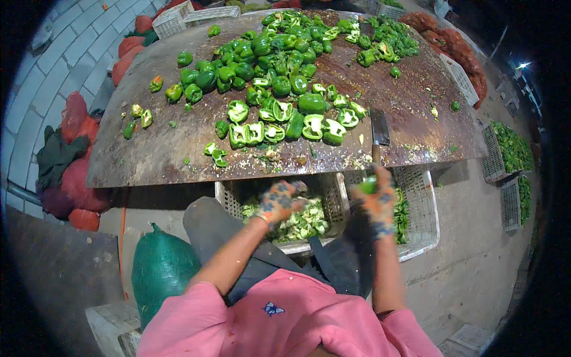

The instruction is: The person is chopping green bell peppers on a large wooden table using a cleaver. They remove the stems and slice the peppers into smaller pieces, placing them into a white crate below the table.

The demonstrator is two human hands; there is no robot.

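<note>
My left hand (277,204), in a patterned work glove, is over a plastic crate (289,247) of pale green pepper cores and scraps (305,223). Its fingers and thumb are apart, and nothing shows between them. My right hand (377,200), gloved alike and blurred by motion, grips a green pepper piece (368,185) near the table's front edge. Below it stands a second crate (421,214) holding green pepper pieces (401,218). A cleaver (379,128) lies on the table just beyond that hand, its handle towards me. Halved bell peppers (313,126) lie left of the blade.
Whole green bell peppers (243,53) are heaped across the wooden table (147,160), which is strewn with seeds. A green mesh sack (165,267) stands at my left, with red mesh sacks (84,178) beyond. Filled crates (496,151) stand on the floor at right.
</note>
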